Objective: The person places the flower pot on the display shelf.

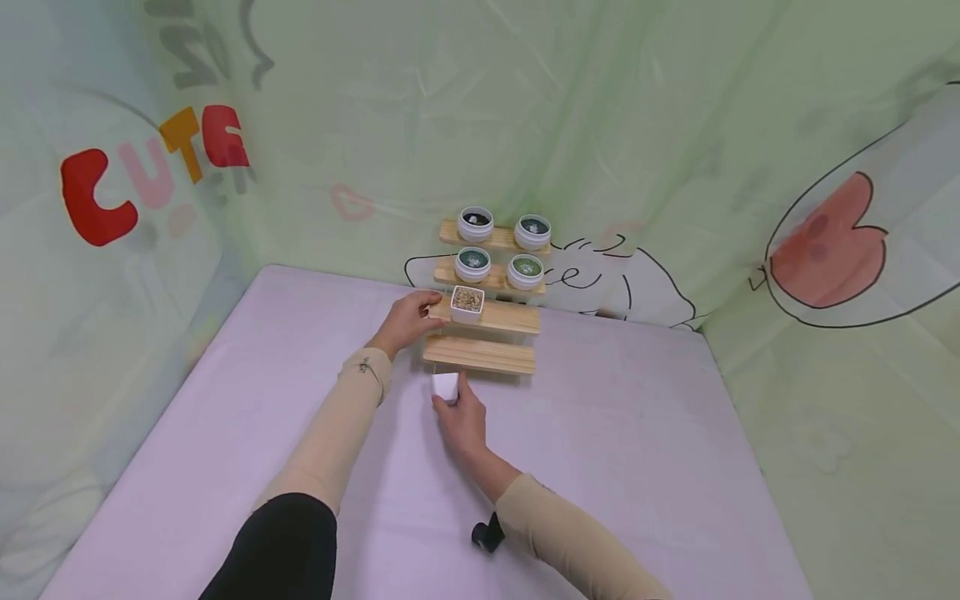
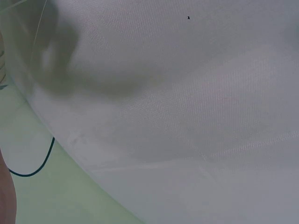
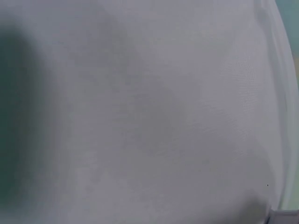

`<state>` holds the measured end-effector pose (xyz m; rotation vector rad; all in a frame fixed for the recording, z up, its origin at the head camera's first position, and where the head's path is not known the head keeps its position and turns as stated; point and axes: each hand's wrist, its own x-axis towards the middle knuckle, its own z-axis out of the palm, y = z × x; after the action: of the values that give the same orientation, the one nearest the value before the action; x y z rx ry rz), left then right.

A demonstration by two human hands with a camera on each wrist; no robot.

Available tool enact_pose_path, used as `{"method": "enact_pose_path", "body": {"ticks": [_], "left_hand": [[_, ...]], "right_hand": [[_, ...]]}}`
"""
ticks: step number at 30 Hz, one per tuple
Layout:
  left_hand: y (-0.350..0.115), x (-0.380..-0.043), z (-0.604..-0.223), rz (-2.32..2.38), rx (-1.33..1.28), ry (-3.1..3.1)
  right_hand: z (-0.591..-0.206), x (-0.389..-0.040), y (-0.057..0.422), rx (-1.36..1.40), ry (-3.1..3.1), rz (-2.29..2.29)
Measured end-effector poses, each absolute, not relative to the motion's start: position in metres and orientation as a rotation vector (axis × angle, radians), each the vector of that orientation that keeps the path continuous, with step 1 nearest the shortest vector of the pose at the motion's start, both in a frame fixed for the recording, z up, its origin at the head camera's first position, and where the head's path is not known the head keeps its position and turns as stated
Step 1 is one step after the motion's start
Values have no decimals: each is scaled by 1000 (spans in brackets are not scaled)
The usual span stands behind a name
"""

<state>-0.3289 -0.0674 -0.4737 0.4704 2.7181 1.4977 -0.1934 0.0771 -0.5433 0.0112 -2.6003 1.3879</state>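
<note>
In the head view, a stepped wooden rack (image 1: 480, 354) has four tiers. My left hand (image 1: 408, 321) grips the left end of its third tier from the top, fingers at the back edge and thumb along the front. A square white pot (image 1: 467, 308) with a grainy tan top stands on that tier, just right of my fingertips. My right hand (image 1: 462, 421) pinches another white square pot (image 1: 446, 386) in front of the lowest tier, at its left end. The contents of this pot do not show. Both wrist views show mostly pale cloth.
Two round white pots stand on the top tier, one dark-filled (image 1: 476, 225) and one grey-green (image 1: 532, 232). Below them are two more, one bluish (image 1: 473, 264) and one green (image 1: 526, 272). A black object (image 1: 487, 534) lies by my right forearm. Printed curtains (image 1: 600, 108) surround the lilac-covered table (image 1: 615, 467).
</note>
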Motion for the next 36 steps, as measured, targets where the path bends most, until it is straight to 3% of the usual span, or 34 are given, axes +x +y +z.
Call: {"method": "enact_pose_path", "body": {"ticks": [22,36], "left_hand": [[-67,-327,-470,1471,471,2723],[-68,-329,-473,1502,489,2710]], "right_hand": [[-500,-185,110,-9,-2565,1602],[-468,-213,137,-38,-2429,1571]]}}
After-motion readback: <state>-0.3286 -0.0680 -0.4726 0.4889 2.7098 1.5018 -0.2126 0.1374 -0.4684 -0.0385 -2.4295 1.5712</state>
